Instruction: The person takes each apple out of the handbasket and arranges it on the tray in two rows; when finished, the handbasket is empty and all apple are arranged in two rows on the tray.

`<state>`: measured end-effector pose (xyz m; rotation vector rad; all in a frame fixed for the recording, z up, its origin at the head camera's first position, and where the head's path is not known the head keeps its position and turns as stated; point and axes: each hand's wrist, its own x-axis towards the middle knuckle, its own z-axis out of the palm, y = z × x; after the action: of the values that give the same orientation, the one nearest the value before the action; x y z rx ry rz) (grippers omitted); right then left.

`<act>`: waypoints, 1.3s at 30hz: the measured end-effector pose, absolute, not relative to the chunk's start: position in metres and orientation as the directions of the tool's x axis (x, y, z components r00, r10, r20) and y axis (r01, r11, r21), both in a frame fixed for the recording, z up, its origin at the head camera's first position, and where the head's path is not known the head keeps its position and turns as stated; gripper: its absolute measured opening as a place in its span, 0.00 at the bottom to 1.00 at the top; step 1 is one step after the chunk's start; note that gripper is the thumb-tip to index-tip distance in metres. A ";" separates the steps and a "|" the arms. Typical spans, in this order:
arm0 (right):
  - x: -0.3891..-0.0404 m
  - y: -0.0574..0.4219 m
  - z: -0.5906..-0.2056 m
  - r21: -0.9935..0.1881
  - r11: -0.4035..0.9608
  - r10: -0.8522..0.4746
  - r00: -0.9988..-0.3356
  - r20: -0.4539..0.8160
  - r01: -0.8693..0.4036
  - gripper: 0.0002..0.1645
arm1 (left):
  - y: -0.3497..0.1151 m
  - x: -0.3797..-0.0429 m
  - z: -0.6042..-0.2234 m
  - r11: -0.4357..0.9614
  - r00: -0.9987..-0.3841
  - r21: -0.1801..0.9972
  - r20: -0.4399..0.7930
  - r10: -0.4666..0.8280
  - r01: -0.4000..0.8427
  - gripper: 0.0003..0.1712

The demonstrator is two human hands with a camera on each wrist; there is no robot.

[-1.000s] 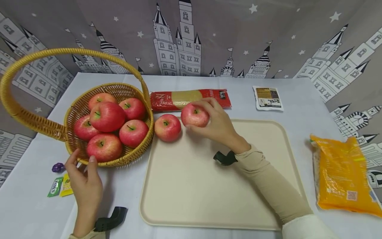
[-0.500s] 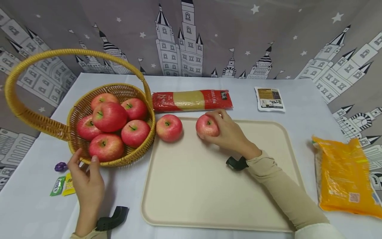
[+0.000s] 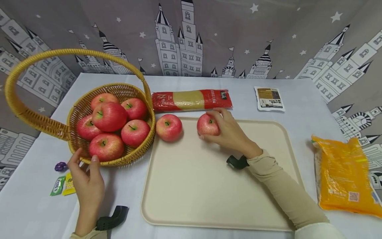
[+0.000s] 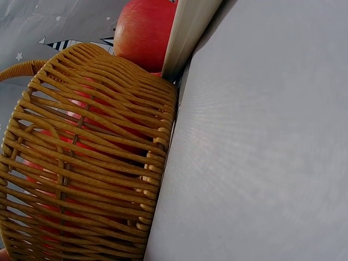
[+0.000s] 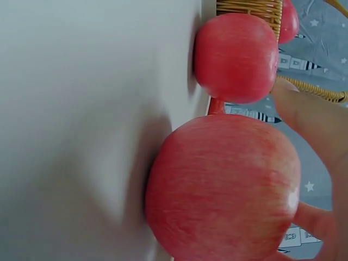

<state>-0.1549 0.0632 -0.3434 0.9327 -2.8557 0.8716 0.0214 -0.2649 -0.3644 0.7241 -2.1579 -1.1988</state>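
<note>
My right hand (image 3: 229, 132) has its thumb and fingers around a red apple (image 3: 208, 125) that sits on the back part of the beige tray (image 3: 209, 192). The right wrist view shows this apple (image 5: 225, 187) close up against the tray, the thumb standing off its side. A second apple (image 3: 169, 127) rests at the tray's back left corner, beside the wicker basket (image 3: 140, 151). Several apples fill that basket, one (image 3: 109, 116) on top of the others. At the basket's near rim my left hand (image 3: 89, 186) touches it with relaxed fingers and thumb.
A red noodle packet (image 3: 191, 100) lies behind the tray, and a small white sachet (image 3: 269, 99) is at the back right. An orange bag (image 3: 346, 176) stands right of the tray. Small wrapped sweets (image 3: 58, 186) lie left of my left hand. The basket's tall handle (image 3: 77, 52) arches up.
My right hand has carried its apple rightward, away from the second apple, and set it on the tray. In the last half second its thumb has eased slightly outward. The left hand stays at the basket.
</note>
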 end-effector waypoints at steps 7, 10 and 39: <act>-0.152 0.050 -0.333 -0.537 0.603 -0.566 -0.791 0.232 -0.590 0.42 | -0.266 0.022 -0.364 0.451 -0.680 0.873 0.218 -0.700 -0.185 0.25; -0.151 0.038 -0.328 -0.534 0.573 -0.596 -0.763 0.250 -0.622 0.41 | -0.266 0.022 -0.365 0.454 -0.683 0.874 0.227 -0.694 -0.171 0.26; -0.133 -0.149 -0.293 -0.183 0.342 -0.887 -0.381 0.260 -0.922 0.45 | -0.266 0.022 -0.364 0.471 -0.704 0.866 0.229 -0.672 -0.168 0.26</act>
<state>-0.1328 -0.1486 -0.2931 1.6786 -2.4782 0.4572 0.0223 -0.2659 -0.3636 0.6943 -2.1649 -1.1882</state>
